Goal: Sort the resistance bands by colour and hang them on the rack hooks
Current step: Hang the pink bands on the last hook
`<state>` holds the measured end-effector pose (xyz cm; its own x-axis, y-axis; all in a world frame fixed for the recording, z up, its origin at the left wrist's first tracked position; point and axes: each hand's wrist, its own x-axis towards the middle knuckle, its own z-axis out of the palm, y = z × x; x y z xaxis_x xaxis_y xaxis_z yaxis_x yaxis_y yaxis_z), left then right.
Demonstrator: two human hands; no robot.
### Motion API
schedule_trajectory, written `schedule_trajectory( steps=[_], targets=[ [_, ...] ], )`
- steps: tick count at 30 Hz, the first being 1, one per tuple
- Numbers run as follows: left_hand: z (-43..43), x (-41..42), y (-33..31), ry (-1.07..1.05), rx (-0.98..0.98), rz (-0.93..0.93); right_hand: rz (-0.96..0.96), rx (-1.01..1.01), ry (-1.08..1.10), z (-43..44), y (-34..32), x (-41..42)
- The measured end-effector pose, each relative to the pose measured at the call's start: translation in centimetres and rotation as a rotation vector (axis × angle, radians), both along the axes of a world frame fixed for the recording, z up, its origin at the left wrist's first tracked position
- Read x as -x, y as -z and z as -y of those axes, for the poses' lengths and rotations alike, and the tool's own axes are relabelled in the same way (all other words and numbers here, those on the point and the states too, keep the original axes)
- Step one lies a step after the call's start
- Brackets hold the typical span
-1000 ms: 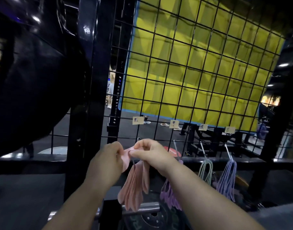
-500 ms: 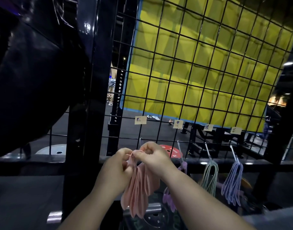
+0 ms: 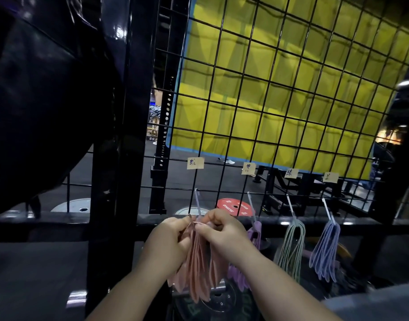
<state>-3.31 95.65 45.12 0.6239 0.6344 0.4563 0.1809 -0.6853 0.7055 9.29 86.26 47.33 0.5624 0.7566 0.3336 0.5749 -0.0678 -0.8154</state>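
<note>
Left hand (image 3: 166, 239): fingers (image 3: 178, 224) curled, pinching the top of the pink bands (image 3: 198, 269) from the left.
Right hand (image 3: 219, 230): fingers (image 3: 210, 215) curled, pinching the same bunch from the right, close against the left hand.
Pink bands: loops hanging down between both hands, their top at the lower end of the first hook (image 3: 197, 202) (whether they are seated on it cannot be told).
First hook: leftmost on the wire grid (image 3: 268, 112), below a paper label (image 3: 195, 163).
Purple bands (image 3: 256, 229): on the second hook, partly behind the right wrist.
Green bands (image 3: 291, 249): on the third hook.
Blue bands (image 3: 326, 249): on the fourth hook, rightmost.
Labels: one above each hook, writing unreadable.
Behind the grid: red weight plate (image 3: 235, 207) on the floor.
</note>
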Motion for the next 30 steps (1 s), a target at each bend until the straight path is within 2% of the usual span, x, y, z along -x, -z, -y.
schedule_trajectory(
  steps=[7,11,16,19,22,27,30],
  targets=[
    [0.3,-0.1,-0.2,0.041,-0.128,0.089,-0.102,-0.011,-0.042,1.3,-0.7,0.1],
    [1.1,0.5,-1.3,0.187,-0.028,0.105,-0.147,-0.015,-0.114,1.8,-0.4,0.1],
    [1.6,0.7,-1.8,0.244,0.182,0.174,-0.245,-0.089,-0.161,1.6,0.1,0.0],
    [1.9,1.1,-2.3,0.282,0.222,0.203,-0.319,-0.102,-0.191,1.7,0.0,0.0],
    [1.8,1.1,-2.7,0.269,0.203,0.234,-0.346,-0.118,-0.192,1.9,-0.1,0.1],
    [2.0,0.9,-2.8,0.262,0.364,0.274,-0.42,-0.161,-0.208,1.9,-0.5,0.2],
    [2.1,0.9,-2.6,0.274,0.433,0.294,-0.407,-0.116,-0.198,1.9,-0.3,0.0]
  ],
)
